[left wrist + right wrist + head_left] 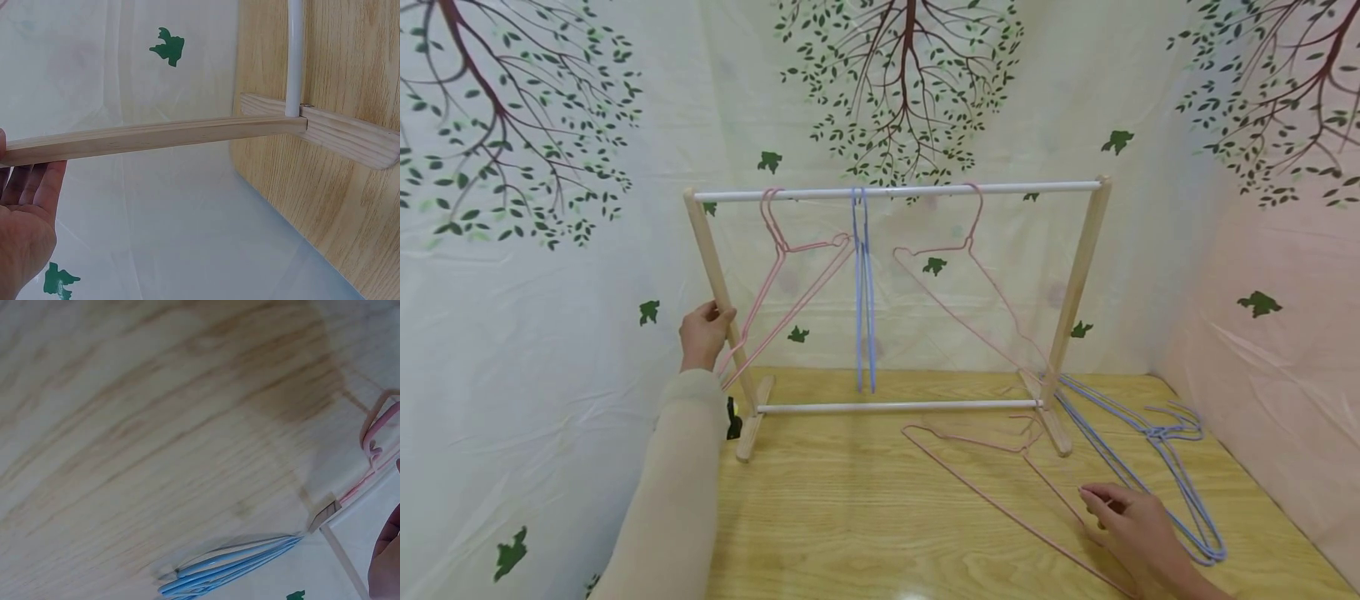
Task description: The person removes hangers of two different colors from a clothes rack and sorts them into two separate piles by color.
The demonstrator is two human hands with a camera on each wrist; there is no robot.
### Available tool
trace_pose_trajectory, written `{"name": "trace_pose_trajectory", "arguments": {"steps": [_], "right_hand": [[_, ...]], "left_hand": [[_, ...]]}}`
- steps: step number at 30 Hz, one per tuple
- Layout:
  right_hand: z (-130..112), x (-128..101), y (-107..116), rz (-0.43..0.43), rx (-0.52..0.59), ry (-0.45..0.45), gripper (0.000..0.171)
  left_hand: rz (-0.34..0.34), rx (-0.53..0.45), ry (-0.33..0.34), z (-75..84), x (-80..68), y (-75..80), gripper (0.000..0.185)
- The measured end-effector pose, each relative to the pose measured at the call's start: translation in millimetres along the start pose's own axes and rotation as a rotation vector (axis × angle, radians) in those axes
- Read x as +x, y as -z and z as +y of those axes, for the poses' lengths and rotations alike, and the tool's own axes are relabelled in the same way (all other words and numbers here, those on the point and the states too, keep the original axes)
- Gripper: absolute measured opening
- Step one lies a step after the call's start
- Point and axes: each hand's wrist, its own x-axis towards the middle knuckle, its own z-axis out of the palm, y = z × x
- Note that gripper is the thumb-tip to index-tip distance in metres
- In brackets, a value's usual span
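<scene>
A small wooden rack (715, 275) with a white top rod (895, 192) stands on the wood table (865, 517). My left hand (703, 333) grips its left post (156, 134), with the thumb over the post and the fingers (31, 181) behind it. Pink hangers (775, 250) hang at the left of the rod, blue hangers (861, 292) in the middle, and another pink one (970, 246) at the right. A pink hanger (1000, 504) lies flat on the table. My right hand (1131, 529) rests low, its fingertips on that wire. Its hook (374, 434) shows in the right wrist view.
A bunch of blue hangers (1165, 433) lies on the table at the right, beside the rack's right foot and just past my right hand. A leaf-printed cloth (550, 333) hangs behind and along both sides. The rack's lower rod (895, 407) joins the two feet.
</scene>
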Motion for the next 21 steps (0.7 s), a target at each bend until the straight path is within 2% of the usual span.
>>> {"name": "trace_pose_trajectory", "arguments": {"steps": [5,11,16,21], "right_hand": [[-1.3,0.5,-5.6,-0.081,0.04,-0.123,0.024],[3.6,5.3,-11.9,-0.122,0.029,-0.18,0.028],[8.4,10.4,-16.5,-0.12,-0.076,-0.158,0.029],[11.9,13.8,-21.6,-0.051,-0.19,-0.09,0.021]], "left_hand": [[0.002,0.011,-0.003,-0.1,0.2,-0.3,0.046],[0.012,0.013,-0.018,-0.3,0.6,-0.5,0.044],[0.014,0.021,-0.023,-1.2,1.6,0.8,0.045],[0.015,0.027,-0.023,-1.5,2.7,0.9,0.046]]}}
